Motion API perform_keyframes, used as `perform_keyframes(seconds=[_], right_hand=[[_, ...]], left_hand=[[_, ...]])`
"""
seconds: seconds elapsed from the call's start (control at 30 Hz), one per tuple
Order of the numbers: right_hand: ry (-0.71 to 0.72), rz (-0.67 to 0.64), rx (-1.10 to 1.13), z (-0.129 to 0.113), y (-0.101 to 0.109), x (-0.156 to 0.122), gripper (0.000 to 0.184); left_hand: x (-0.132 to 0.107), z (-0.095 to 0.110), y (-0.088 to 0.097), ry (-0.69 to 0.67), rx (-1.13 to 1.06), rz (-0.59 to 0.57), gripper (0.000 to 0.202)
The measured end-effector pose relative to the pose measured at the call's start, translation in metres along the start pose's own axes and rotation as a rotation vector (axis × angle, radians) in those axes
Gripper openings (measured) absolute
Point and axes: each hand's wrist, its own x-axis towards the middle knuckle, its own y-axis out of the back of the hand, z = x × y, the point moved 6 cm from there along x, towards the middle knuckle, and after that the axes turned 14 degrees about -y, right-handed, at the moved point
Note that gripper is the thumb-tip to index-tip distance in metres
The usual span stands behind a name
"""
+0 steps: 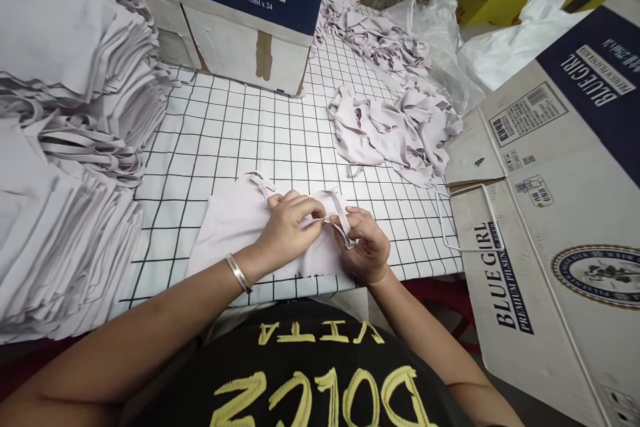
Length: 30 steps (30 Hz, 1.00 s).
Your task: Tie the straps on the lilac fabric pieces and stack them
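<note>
A pale pinkish garment with thin straps (227, 223) lies flat at the front edge of the checked table. My left hand (295, 220), with a silver bangle at its wrist, pinches the fabric edge near the garment's middle. Close beside it, my right hand (367, 240) has its fingers closed on a narrow strap (341, 210) of the same garment, which loops up between the hands. The fingertips of both hands nearly meet at the strap's base. What exactly sits between them is too small to make out.
Tall stacks of folded pale garments (65, 233) stand at the left. Crumpled pale pieces (395, 127) lie at the right and back. A Blue Girl beer carton (240, 33) stands at the back; another carton (540, 213) flanks the table's right edge, near clear plastic bags (435, 33).
</note>
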Motion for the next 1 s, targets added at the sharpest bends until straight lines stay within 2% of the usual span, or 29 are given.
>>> perform_keyframes(seconds=[0.13,0.23,0.3,0.37,0.5,0.63,0.67,0.77,0.83,0.9,1.0], right_hand=[[-0.017,0.034,0.009,0.004,0.001,0.001,0.033],[-0.003,0.031,-0.019,0.001,-0.001,0.004,0.031],[0.012,0.010,-0.020,0.000,-0.003,0.005,0.030],[0.026,-0.012,-0.018,0.001,-0.005,0.006,0.029],[-0.004,-0.049,-0.114,0.004,0.001,0.005,0.028],[-0.164,0.112,-0.110,-0.005,0.026,0.010,0.036],[-0.178,0.085,-0.076,-0.010,0.026,0.012,0.037],[-0.234,-0.113,-0.085,-0.016,0.011,0.018,0.040],[-0.339,-0.204,-0.110,-0.006,-0.002,0.018,0.027],[-0.476,-0.244,-0.050,0.009,-0.010,0.015,0.008],[-0.660,-0.232,0.137,0.028,-0.013,0.008,0.015]], left_hand=[[0.002,-0.008,-0.004,0.077,-0.259,-0.068,0.016],[0.003,-0.012,-0.009,0.204,-0.505,-0.130,0.016],[0.003,-0.012,-0.011,0.274,-0.605,-0.167,0.024],[0.004,-0.011,-0.010,0.299,-0.647,-0.152,0.027],[0.004,-0.015,-0.003,0.326,-0.585,-0.047,0.019],[0.004,-0.014,0.001,0.261,-0.483,-0.007,0.016],[0.004,-0.014,0.000,0.246,-0.482,-0.013,0.017],[0.004,-0.011,0.000,0.226,-0.487,-0.018,0.016],[0.005,-0.009,0.002,0.228,-0.480,-0.017,0.016],[0.005,-0.008,0.004,0.221,-0.474,-0.037,0.018],[0.006,-0.009,0.008,0.154,-0.326,-0.068,0.021]])
